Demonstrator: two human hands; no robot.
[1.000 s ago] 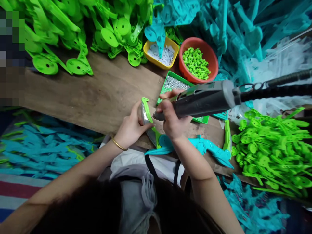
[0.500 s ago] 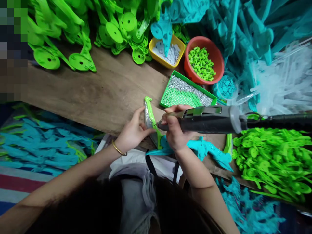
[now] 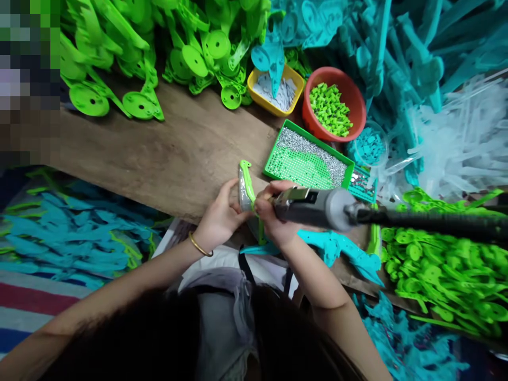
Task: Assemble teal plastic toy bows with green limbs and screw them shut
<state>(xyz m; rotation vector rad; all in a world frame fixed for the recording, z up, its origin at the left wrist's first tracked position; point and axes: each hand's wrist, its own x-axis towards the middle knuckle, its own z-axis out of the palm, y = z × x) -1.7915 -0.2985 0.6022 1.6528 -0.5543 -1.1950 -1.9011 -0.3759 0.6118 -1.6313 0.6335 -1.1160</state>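
Wooden table (image 3: 178,148), brown, running aslant from upper left to lower right; grain and darker smudges on bare stretch. Striped sheet (image 3: 35,302) at lower left, bands of dark red, pale grey, blue. Deep shadow past table's near edge, surface there hard to tell. Upper left corner pixelated. Light cool, soft, dimmer toward edges.

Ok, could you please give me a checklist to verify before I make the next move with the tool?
1. Left hand holds the light green piece: ok.
2. Right hand grips the dark tool: ok.
3. Tool tip is set correctly: cannot tell, the right hand hides it.
4. Green tray has small metal pieces inside: ok.
5. Black cable does not touch the bright green pile: cannot tell, they overlap in view.
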